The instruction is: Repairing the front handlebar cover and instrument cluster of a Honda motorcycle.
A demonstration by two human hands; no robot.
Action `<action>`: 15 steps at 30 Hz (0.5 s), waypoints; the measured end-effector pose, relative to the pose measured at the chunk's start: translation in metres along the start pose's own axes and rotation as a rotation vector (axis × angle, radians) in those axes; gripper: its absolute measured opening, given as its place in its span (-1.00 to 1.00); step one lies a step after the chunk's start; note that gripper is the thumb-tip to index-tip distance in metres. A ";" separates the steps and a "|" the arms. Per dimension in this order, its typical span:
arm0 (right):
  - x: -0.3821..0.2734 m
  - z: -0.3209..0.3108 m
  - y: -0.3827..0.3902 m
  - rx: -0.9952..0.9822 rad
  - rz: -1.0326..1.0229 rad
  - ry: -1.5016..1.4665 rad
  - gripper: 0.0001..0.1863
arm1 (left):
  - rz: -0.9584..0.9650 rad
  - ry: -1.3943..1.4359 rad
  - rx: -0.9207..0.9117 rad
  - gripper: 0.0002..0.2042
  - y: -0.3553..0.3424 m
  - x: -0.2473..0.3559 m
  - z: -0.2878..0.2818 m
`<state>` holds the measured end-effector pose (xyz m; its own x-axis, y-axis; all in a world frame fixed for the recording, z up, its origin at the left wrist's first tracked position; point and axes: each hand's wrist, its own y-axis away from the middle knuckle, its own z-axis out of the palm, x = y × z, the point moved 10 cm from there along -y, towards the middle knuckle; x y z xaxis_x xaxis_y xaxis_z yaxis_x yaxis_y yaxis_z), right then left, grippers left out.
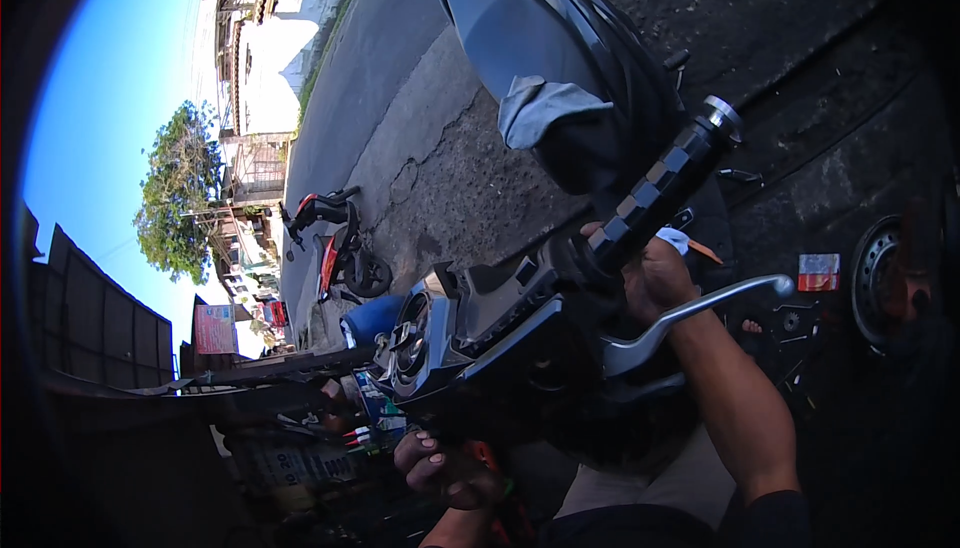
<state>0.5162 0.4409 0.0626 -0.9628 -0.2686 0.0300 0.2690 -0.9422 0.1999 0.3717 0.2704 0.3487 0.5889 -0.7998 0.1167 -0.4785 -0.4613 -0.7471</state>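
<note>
A scooter handlebar with a black, silver-patterned grip [645,200] crosses the middle of the view. From beneath, my right hand [655,273] closes about the grip's inner end; a fingertip shows on its far side and most fingers are hidden. A silver brake lever [695,308] passes in front of that wrist. At the lower left, my left hand [450,468] is closed with curled fingers under the dark front cover. Beside it is a red object [485,453], mostly hidden; what the fingers hold cannot be made out. The opened instrument housing [415,333] lies between the hands.
A grey cloth [550,110] hangs over the dark seat [530,28]. Tools, a sprocket-like part [792,321], a red-and-white packet [818,272] and a wheel [880,283] lie at right. A red motorbike [335,248] stands beyond, on the paved ground [400,178].
</note>
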 end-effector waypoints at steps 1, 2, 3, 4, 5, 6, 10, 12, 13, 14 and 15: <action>0.013 -0.014 -0.031 -0.037 -0.048 0.016 -0.55 | -0.017 -0.045 0.060 -0.70 0.001 -0.001 -0.004; 0.002 -0.007 -0.040 -0.037 -0.048 0.075 -0.55 | -0.050 -0.085 0.108 -0.70 0.005 -0.006 -0.006; 0.011 0.019 -0.053 -0.101 0.116 0.013 -0.50 | -0.075 -0.144 0.149 -0.70 0.005 -0.009 -0.012; 0.022 0.044 -0.064 -0.153 0.277 -0.056 -0.45 | -0.101 -0.196 0.182 -0.69 0.005 -0.014 -0.017; 0.019 0.059 -0.074 -0.150 0.282 -0.018 -0.45 | -0.131 -0.243 0.210 -0.69 0.005 -0.019 -0.022; 0.009 0.080 -0.086 -0.217 0.191 -0.134 -0.38 | -0.162 -0.298 0.234 -0.68 0.007 -0.025 -0.027; 0.067 0.163 -0.053 -0.537 0.453 -0.243 -0.17 | -0.336 -0.369 0.239 -0.64 0.001 -0.069 -0.016; 0.050 0.163 -0.045 -0.556 0.450 -0.200 -0.15 | -0.395 -0.359 0.186 -0.61 -0.007 -0.074 -0.010; 0.047 0.140 -0.054 -0.455 0.402 -0.168 -0.16 | -0.411 -0.344 0.146 -0.58 -0.012 -0.074 -0.005; 0.041 0.115 -0.060 -0.356 0.353 -0.135 -0.18 | -0.437 -0.342 0.158 -0.58 -0.011 -0.076 -0.003; 0.042 0.084 -0.064 -0.192 0.357 -0.037 -0.27 | -0.425 -0.346 0.107 -0.57 -0.010 -0.077 -0.001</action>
<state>0.4561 0.5066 0.1331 -0.8073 -0.5816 0.1003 0.5831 -0.8122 -0.0163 0.3307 0.3364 0.3480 0.9037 -0.3710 0.2137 -0.0946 -0.6597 -0.7455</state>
